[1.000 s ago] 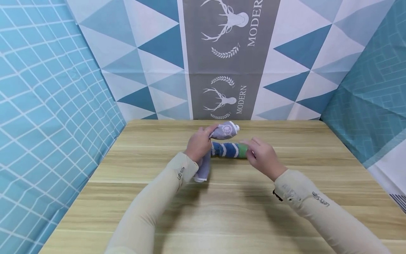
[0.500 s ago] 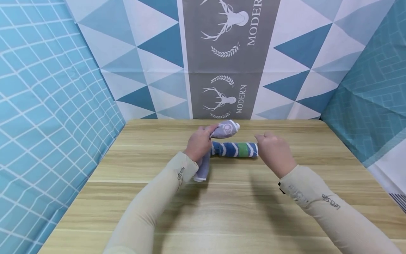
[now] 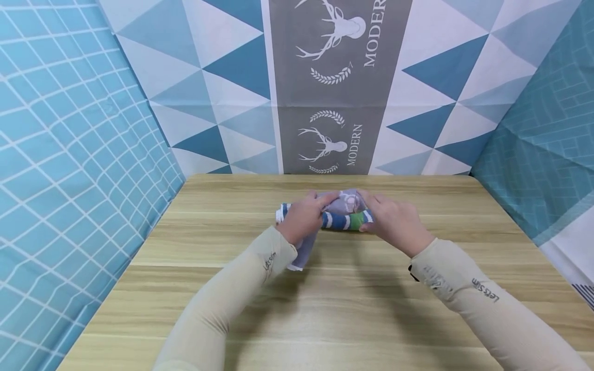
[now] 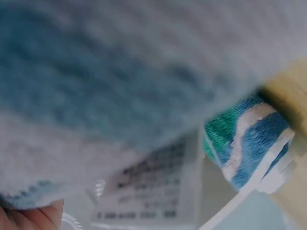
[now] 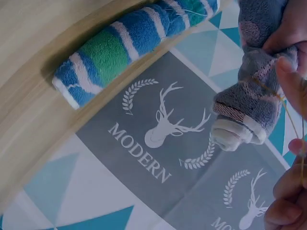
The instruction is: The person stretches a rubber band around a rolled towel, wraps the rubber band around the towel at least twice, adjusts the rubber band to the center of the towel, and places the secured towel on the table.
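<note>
A rolled grey-purple towel with a white end lies across a rolled towel striped blue, white and green. My left hand grips the grey-purple towel where the two rolls cross, hiding that part. At the right end of the rolls is my right hand, its index finger behind and thumb in front. In the right wrist view a thin yellow rubber band runs round the grey-purple towel to pinching fingers. Blurred cloth fills most of the left wrist view, with a white printed label below it.
The rolls rest on a wood-grain table, toward its back edge. Behind stands a wall covering with triangles and deer-head prints. Light-blue gridded cloth hangs on the left, teal cloth on the right.
My right hand first pulls away to the right, then comes back over the rolls' right end. My left hand shifts slightly right, and the striped towel's left end now shows beyond it.
</note>
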Tool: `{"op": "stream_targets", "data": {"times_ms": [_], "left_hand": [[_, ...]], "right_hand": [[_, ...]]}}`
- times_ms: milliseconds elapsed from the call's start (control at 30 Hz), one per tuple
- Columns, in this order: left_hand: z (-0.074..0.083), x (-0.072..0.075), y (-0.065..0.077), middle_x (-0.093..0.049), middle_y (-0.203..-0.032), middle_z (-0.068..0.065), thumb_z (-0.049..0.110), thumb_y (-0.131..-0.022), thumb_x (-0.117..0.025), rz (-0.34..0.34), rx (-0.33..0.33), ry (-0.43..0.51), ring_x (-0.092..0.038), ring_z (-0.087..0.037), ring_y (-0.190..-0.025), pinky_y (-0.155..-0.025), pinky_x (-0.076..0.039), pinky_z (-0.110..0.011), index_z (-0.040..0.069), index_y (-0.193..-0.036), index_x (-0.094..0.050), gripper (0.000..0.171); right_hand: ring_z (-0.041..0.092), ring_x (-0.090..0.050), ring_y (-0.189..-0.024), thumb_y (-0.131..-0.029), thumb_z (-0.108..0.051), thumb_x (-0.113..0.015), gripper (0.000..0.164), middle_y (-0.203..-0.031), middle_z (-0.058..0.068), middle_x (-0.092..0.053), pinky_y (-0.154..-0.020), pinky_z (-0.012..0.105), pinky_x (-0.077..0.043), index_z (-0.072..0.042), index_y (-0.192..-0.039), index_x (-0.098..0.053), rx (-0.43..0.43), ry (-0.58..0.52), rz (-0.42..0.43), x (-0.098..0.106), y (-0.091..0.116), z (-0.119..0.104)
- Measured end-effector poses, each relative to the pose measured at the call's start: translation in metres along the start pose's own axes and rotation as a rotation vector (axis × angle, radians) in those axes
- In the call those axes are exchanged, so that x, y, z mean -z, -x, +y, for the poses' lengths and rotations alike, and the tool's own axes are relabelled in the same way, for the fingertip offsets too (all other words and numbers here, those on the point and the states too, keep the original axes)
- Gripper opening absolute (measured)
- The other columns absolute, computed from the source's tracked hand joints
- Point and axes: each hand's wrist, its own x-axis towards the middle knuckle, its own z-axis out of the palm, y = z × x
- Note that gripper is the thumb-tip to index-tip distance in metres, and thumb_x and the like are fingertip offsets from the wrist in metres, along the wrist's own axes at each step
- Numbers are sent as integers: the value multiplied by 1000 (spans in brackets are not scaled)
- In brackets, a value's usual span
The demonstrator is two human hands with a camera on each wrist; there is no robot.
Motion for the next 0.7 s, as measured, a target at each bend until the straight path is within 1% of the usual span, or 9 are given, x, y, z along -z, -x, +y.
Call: {"op": "stream_targets", "data": {"times_ms": [100,233,300,367,433,467,533,633,700], "left_hand": [[4,0,1,-58,-96,-16,2,-82,-67,-3,-99,-70,-49,-17,-51,-46,-42,-26,26,-135,-55,60],[8,-2,2,-61,-93,-14,5,-82,-70,37,-262,-184,-48,-14,-49,-44,-41,-23,28,-129,-59,53],[11,-3,3,-61,-92,-13,6,-84,-68,42,-338,-216,-48,-13,-49,-45,-42,-22,29,-127,-60,49],[14,-4,5,-60,-91,-12,7,-86,-66,34,-389,-230,-50,-13,-50,-45,-44,-24,29,-128,-59,48],[15,-4,8,-61,-96,-15,7,-87,-64,14,-409,-235,-52,-14,-51,-46,-46,-25,30,-129,-58,49],[16,-4,8,-61,-100,-16,7,-87,-64,2,-408,-232,-53,-14,-51,-47,-47,-25,30,-129,-57,49],[15,-4,9,-62,-106,-18,7,-88,-64,-11,-392,-230,-53,-14,-52,-47,-47,-25,31,-130,-57,49],[12,-6,9,-62,-110,-20,7,-88,-64,-18,-377,-230,-51,-12,-51,-46,-44,-22,31,-128,-58,47],[9,-7,9,-62,-108,-19,7,-87,-65,-14,-376,-240,-49,-11,-49,-45,-42,-21,31,-129,-58,48]], "right_hand": [[24,-67,-66,-58,-27,-92,75,-91,15,-70,-40,31,-43,-1,-120,-60,48,3,-19,2,-3,3],[21,-66,-62,-57,-29,-92,70,-89,13,-71,-40,30,-43,1,-114,-64,91,10,-50,3,-7,6],[18,-62,-57,-58,-28,-91,60,-82,11,-71,-39,30,-42,-1,-106,-67,115,11,-46,2,-9,7],[15,-55,-49,-60,-27,-89,47,-72,8,-68,-37,29,-39,-3,-94,-67,154,14,-42,2,-10,7],[12,-47,-44,-62,-25,-87,36,-62,4,-62,-35,29,-35,-7,-82,-64,184,12,-64,2,-10,6],[11,-45,-44,-63,-24,-86,31,-59,1,-59,-36,29,-35,-10,-75,-61,195,10,-95,3,-10,6],[11,-42,-46,-63,-24,-86,32,-57,-2,-55,-38,29,-35,-14,-67,-56,187,16,-183,6,-11,4],[10,-43,-51,-59,-27,-89,33,-61,-6,-51,-41,30,-38,-17,-63,-58,121,47,-305,14,-12,4],[11,-45,-54,-56,-31,-91,34,-65,-4,-51,-42,31,-41,-14,-68,-63,103,79,-323,17,-12,4]]}}
